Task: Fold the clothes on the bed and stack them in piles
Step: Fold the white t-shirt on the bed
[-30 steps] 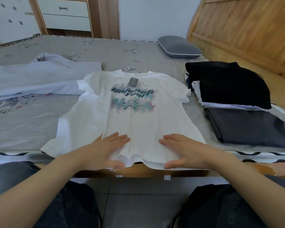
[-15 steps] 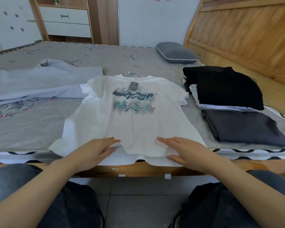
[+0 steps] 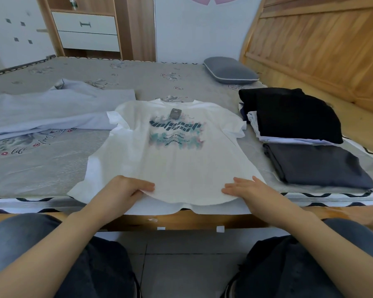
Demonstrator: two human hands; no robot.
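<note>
A white T-shirt (image 3: 170,160) with a teal print and a dark tag at the collar lies face up on the grey bed (image 3: 41,168). Its hem hangs slightly over the near edge. My left hand (image 3: 125,191) pinches the hem's upper layer at the left, fingers curled over the fabric. At the right side of the hem, my right hand (image 3: 249,191) rests with straight fingers. To the right sit two folded piles: a black garment (image 3: 293,112) on top of white ones, and a dark grey garment (image 3: 319,166) nearer to me.
A light blue garment (image 3: 52,108) lies spread out at the left of the bed. A grey pillow (image 3: 230,70) sits at the far side by the wooden headboard (image 3: 321,46). A dresser (image 3: 86,31) stands beyond the bed. My knees are below the bed's wooden edge.
Both hands slid back from the shirt's lower front to its hem. The left hand, flat before, now has its fingers curled on the hem's top layer.
</note>
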